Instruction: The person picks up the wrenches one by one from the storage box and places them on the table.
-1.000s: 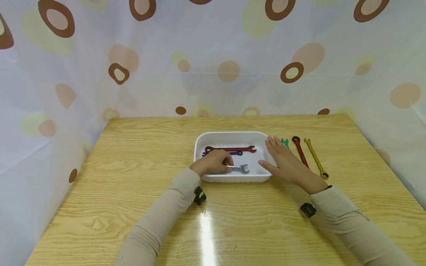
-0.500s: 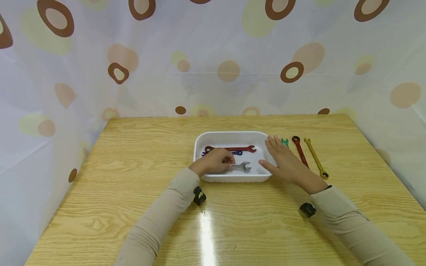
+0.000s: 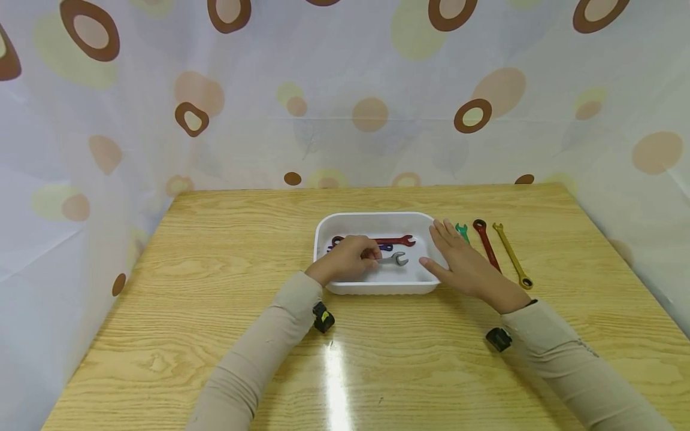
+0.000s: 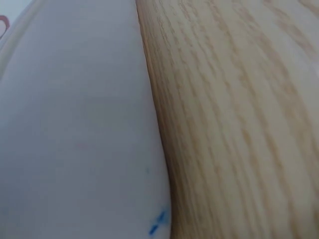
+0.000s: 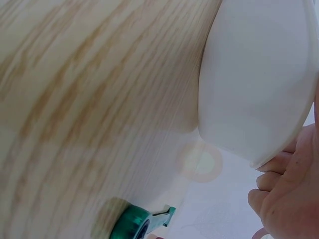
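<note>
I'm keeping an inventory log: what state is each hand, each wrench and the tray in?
White tray: upright, wrenches inside
Left hand: pinching the silver wrench
Silver wrench: held; whether touching tray unclear
Right hand: touching tray's right end
Red combination wrench: lying in tray, partly hidden
Purple wrench: lying in tray, partly hidden
Green wrench: outside tray, partly hidden
Ring-headed red wrench: on table, partly hidden
Gold combination wrench: on table, fully visible

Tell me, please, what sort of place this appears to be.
Perhaps a screened-off tool workstation; anything beyond is hidden. Patterned white sheeting borders a wood-grain table where combination wrenches lie.
</note>
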`<state>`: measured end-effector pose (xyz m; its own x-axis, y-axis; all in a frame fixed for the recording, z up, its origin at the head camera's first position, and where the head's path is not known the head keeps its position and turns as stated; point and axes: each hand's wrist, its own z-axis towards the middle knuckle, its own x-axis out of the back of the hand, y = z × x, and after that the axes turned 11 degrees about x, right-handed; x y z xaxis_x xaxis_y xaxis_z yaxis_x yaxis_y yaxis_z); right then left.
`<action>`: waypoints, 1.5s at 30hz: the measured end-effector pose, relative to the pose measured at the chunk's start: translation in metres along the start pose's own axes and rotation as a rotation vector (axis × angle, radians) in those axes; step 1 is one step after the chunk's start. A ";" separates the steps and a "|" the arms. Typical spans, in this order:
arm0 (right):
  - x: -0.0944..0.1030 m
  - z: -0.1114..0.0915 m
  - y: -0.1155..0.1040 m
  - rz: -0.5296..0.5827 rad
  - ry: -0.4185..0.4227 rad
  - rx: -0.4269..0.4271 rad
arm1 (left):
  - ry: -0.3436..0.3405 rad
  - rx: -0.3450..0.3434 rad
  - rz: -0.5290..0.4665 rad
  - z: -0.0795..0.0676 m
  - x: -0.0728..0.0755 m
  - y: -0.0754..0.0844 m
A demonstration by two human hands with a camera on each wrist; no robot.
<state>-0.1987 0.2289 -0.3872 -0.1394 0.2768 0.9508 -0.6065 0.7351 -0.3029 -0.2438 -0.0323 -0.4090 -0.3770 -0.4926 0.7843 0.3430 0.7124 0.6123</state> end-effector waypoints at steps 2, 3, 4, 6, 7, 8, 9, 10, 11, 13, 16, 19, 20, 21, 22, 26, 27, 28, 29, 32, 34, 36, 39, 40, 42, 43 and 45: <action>0.000 0.000 0.000 -0.002 -0.001 0.000 | 0.016 0.008 -0.001 0.000 0.000 0.000; 0.000 0.000 0.000 -0.002 -0.002 -0.001 | 0.023 0.013 -0.006 0.000 0.000 0.001; 0.000 0.000 0.000 -0.004 -0.003 -0.001 | 0.032 0.018 -0.012 -0.001 0.000 0.001; 0.000 0.000 0.000 -0.007 -0.007 -0.003 | 0.046 0.020 -0.018 -0.001 0.001 0.002; 0.000 0.000 0.000 -0.009 -0.007 -0.004 | 0.052 0.022 -0.025 -0.001 0.001 0.002; 0.000 0.000 0.000 -0.010 -0.008 -0.005 | 0.056 0.023 -0.035 -0.001 0.002 0.003; 0.000 0.000 0.000 -0.012 -0.008 -0.005 | 0.060 0.025 -0.044 -0.001 0.002 0.003; 0.000 0.000 0.000 -0.015 -0.008 -0.004 | 0.067 0.025 -0.050 -0.001 0.003 0.003; 0.000 0.000 0.000 -0.016 -0.008 -0.003 | 0.073 0.028 -0.057 -0.001 0.003 0.003; 0.000 0.000 0.000 -0.015 -0.009 -0.002 | 0.098 0.031 -0.072 -0.001 0.004 0.003; 0.000 0.000 0.000 -0.011 -0.012 -0.002 | 0.148 0.035 -0.099 0.000 0.005 0.002; -0.001 0.000 0.000 -0.008 -0.012 -0.005 | 0.199 0.043 -0.152 0.000 0.007 0.002; -0.001 -0.001 0.000 -0.010 -0.012 -0.005 | 0.215 0.046 -0.170 -0.001 0.008 0.002; -0.001 -0.001 0.000 -0.012 -0.014 -0.006 | 0.229 0.051 -0.188 -0.001 0.009 0.002; -0.001 -0.001 -0.001 -0.011 -0.015 -0.008 | 0.242 0.057 -0.209 -0.002 0.011 0.003; 0.000 -0.002 -0.001 -0.010 -0.017 -0.012 | 0.292 0.081 -0.269 -0.005 0.021 0.005; 0.000 -0.002 -0.001 -0.010 -0.017 -0.013 | 0.309 0.090 -0.288 -0.006 0.024 0.005; 0.001 -0.002 -0.002 -0.010 -0.016 -0.012 | 0.327 0.101 -0.310 -0.006 0.027 0.006; 0.001 -0.002 -0.002 -0.011 -0.017 -0.012 | 0.350 0.107 -0.327 -0.007 0.031 0.006; 0.002 -0.001 -0.002 -0.019 -0.016 -0.009 | 0.422 0.122 -0.382 -0.011 0.043 0.008; 0.002 -0.001 -0.002 -0.022 -0.016 -0.009 | 0.458 0.127 -0.418 -0.014 0.051 0.008; 0.002 -0.001 -0.002 -0.024 -0.014 -0.008 | 0.488 0.129 -0.448 -0.018 0.056 0.007; 0.002 -0.001 -0.002 -0.025 -0.013 -0.008 | 0.525 0.153 -0.507 -0.022 0.062 0.003; 0.002 -0.001 -0.002 -0.024 -0.012 -0.008 | 0.535 0.163 -0.533 -0.024 0.064 0.002; 0.002 -0.001 -0.002 -0.021 -0.012 -0.008 | 0.551 0.188 -0.581 -0.027 0.067 -0.002; 0.001 -0.001 -0.001 -0.019 -0.012 -0.008 | 0.559 0.202 -0.606 -0.029 0.069 -0.003; 0.001 -0.001 -0.001 -0.019 -0.012 -0.007 | 0.573 0.226 -0.653 -0.033 0.072 -0.008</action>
<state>-0.1977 0.2291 -0.3859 -0.1373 0.2553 0.9571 -0.6038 0.7444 -0.2852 -0.2448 -0.0899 -0.3539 0.0704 -0.9648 0.2535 0.0100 0.2549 0.9669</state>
